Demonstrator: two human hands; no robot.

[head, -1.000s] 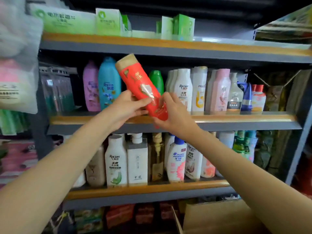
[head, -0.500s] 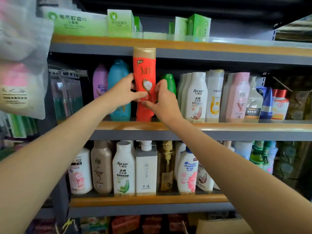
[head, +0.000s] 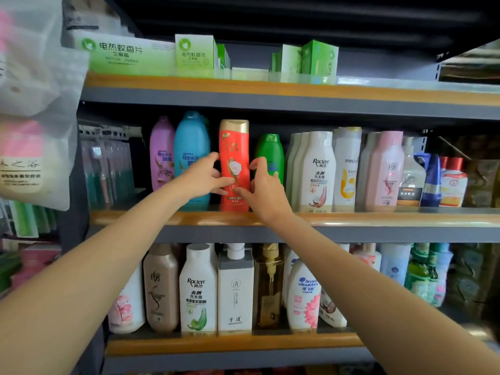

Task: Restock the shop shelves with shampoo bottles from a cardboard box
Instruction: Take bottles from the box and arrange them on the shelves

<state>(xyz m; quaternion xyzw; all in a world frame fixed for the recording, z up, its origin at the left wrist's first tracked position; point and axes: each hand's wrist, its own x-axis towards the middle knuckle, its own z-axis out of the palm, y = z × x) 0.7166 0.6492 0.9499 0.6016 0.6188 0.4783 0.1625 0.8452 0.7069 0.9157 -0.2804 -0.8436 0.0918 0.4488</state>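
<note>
Since the previous frames, the red plastic shampoo bottle with a gold cap point(head: 234, 166) has gone from tilted in mid-air to upright, and its base now sits on the middle wooden-edged shelf point(head: 378, 218).

Head view: the bottle stands between a blue plastic Rejoice bottle point(head: 191, 147) on its left and a green plastic bottle point(head: 270, 150) on its right, near the front edge. The left hand point(head: 203, 177) holds the bottle's left side, fingers curled behind it and thumb across the label. The right hand point(head: 266, 187) pinches the lower right side, thumb on the front and fingers curved round the flank, partly covering the green bottle. Both forearms reach up from the bottom corners.

Further left on the same shelf stands a lilac plastic bottle point(head: 161, 155); to the right, white Raclen bottles point(head: 318, 171), a white Pantene bottle point(head: 347, 163) and a pink plastic bottle point(head: 385, 169). Green and white cartons point(head: 194, 54) line the top shelf. The lower shelf point(head: 232, 343) carries a brown bottle point(head: 161, 288), a white square pump bottle point(head: 235, 290) and an amber pump bottle point(head: 269, 288).
</note>
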